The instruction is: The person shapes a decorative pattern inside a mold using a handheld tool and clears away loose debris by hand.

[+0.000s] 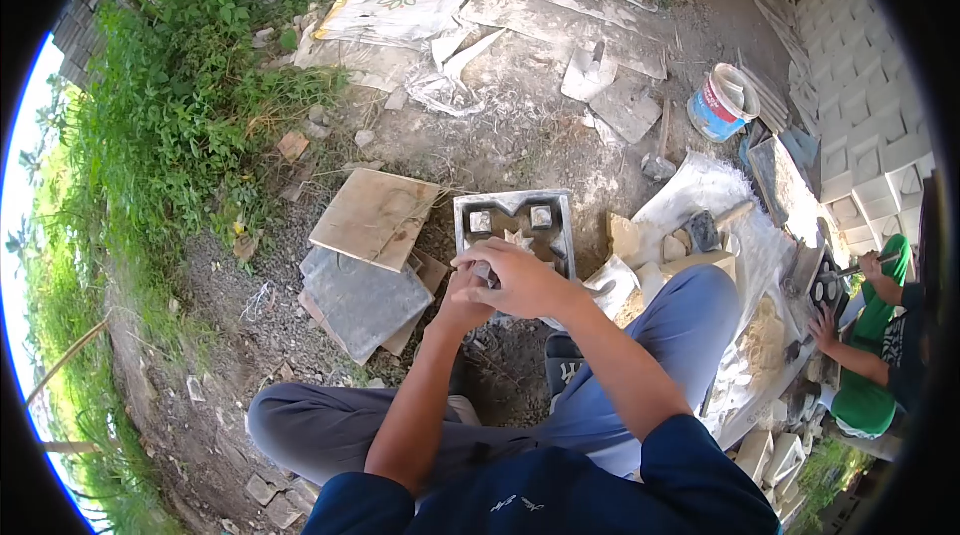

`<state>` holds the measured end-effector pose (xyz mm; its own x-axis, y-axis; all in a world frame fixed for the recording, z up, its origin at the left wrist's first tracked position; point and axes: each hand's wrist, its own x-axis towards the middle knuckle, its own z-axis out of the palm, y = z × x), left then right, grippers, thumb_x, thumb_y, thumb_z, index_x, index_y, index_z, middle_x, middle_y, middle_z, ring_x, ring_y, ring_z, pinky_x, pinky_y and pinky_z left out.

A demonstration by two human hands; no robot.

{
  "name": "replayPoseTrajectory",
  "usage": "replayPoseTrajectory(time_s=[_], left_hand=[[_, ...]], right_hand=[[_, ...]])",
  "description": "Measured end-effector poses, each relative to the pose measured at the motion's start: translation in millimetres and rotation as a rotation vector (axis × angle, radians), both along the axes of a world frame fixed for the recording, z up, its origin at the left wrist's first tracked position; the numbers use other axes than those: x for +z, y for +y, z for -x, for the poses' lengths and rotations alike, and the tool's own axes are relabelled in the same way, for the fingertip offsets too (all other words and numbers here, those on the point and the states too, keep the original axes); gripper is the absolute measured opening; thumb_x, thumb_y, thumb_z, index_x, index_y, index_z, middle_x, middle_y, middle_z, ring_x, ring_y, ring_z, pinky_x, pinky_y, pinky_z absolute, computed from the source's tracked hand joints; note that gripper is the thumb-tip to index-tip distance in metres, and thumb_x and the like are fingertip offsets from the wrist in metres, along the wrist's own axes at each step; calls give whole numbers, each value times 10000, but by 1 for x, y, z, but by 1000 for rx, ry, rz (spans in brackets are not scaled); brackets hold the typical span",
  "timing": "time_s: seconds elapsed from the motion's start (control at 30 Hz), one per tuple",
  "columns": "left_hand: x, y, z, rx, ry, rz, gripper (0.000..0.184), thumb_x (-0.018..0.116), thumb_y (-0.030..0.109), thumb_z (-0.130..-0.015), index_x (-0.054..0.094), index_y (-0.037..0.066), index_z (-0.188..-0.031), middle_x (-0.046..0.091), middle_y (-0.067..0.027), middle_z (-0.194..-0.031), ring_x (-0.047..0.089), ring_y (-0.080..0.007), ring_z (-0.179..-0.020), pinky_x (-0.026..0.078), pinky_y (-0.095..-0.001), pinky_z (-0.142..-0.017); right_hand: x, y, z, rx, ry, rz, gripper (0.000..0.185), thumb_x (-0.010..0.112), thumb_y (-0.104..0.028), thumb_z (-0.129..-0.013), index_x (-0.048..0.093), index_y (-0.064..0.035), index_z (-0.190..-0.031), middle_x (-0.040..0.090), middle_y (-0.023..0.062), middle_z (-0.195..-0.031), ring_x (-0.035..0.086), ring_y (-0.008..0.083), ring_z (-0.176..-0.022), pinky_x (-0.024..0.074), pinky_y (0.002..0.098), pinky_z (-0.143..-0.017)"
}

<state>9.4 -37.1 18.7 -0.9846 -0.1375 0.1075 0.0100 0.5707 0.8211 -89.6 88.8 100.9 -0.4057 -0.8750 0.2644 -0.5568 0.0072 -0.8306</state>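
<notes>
My two hands meet just above the near left part of a grey square mold (pixel 565 235), which has raised blocks and a star-shaped piece inside. My left hand (pixel 463 303) is closed, with its fingers partly hidden under the other hand. My right hand (pixel 525 280) arches over it, fingers bent and touching the left. A small greyish thing shows between them, too hidden to name. The near part of the mold is covered by my hands and forearms.
Left of the mold lie stacked flat slabs, a tan one (pixel 375 215) on a grey one (pixel 365 300). A paint bucket (pixel 722 105), a trowel (pixel 590 72) and a white sack (pixel 690 190) with rubble lie right. Another person (pixel 870 335) works at far right.
</notes>
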Motion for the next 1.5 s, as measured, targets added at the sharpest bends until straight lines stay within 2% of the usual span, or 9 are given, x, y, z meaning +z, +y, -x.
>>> replayPoseTrajectory(time_s=[0.07, 0.13, 0.17, 0.27, 0.4, 0.63, 0.9, 1.03, 1.5], left_hand=[[7, 0, -2, -22, -112, -66, 434, 677, 190, -878, 550, 37, -1263, 608, -198, -1221, 571, -422, -1164, 498, -510, -923], [30, -3, -3, -90, -393, 478, 614, 663, 446, -917, 505, 71, -1377, 586, -210, -1314, 531, -433, -1266, 473, -548, -998], [50, -8, -4, -141, -571, 430, 753, 593, 622, -916, 470, 82, -1426, 570, -223, -1350, 518, -432, -1299, 444, -579, -1031], [78, -21, -12, -250, -653, 517, 748, 590, 614, -922, 470, 74, -1425, 576, -229, -1342, 524, -431, -1290, 428, -607, -1025], [67, -32, -3, -212, -638, 448, 756, 592, 612, -922, 452, 89, -1451, 540, -221, -1394, 505, -431, -1303, 417, -624, -1008], [9, -9, 8, -187, -511, 551, 863, 620, 593, -906, 238, 253, -1601, 101, -123, -1682, 174, -428, -1516, 248, -656, -1164], [-10, 6, 25, -270, -572, 556, 893, 604, 612, -907, 183, 273, -1618, 3, -49, -1704, 166, -412, -1525, 116, -736, -1158], [-17, 6, 26, -279, -573, 567, 896, 597, 615, -908, 173, 277, -1621, -23, -37, -1705, 167, -407, -1529, 85, -771, -1137], [-24, -7, 0, -262, -467, 572, 904, 607, 552, -927, 108, 276, -1628, 50, -42, -1703, 173, -325, -1542, 57, -698, -1193]], right_hand=[[-13, -3, -1, -8, -35, -39, 321, 691, -313, -964, 639, -8, -1052, 659, 99, -931, 633, 229, -915, 500, 365, -823], [-13, -3, 4, -238, -505, -5, 253, 627, -264, -1016, 569, -21, -975, 579, 41, -763, 569, 131, -727, 470, 305, -689], [-9, 1, 13, -335, -470, 42, 246, 591, -245, -1039, 523, -39, -924, 505, -2, -699, 481, 74, -655, 418, 263, -622], [-4, 20, 34, -379, -791, 464, 264, 553, -190, -1044, 494, -79, -812, 414, -23, -661, 378, 89, -598, 351, 279, -580], [22, 46, 52, -391, -843, 753, 449, 504, -371, -1065, 442, -91, -720, 328, -22, -519, 276, 99, -445, 222, 275, -438], [19, 50, 61, -332, -600, 605, 591, 464, -338, -1070, 377, -67, -552, 339, 4, -508, 284, 119, -444, 196, 300, -458], [26, 35, 88, -226, -704, 358, 618, 504, -289, -1053, 352, -81, -492, 324, -4, -485, 307, 118, -468, 220, 301, -484], [18, 36, 84, -241, -703, 533, 626, 526, -312, -1047, 353, -86, -489, 317, -15, -465, 300, 109, -466, 205, 297, -476], [-11, 13, 80, -256, -689, 434, 606, 551, -383, -1024, 355, -102, -524, 305, -31, -472, 301, 105, -435, 211, 287, -432]])
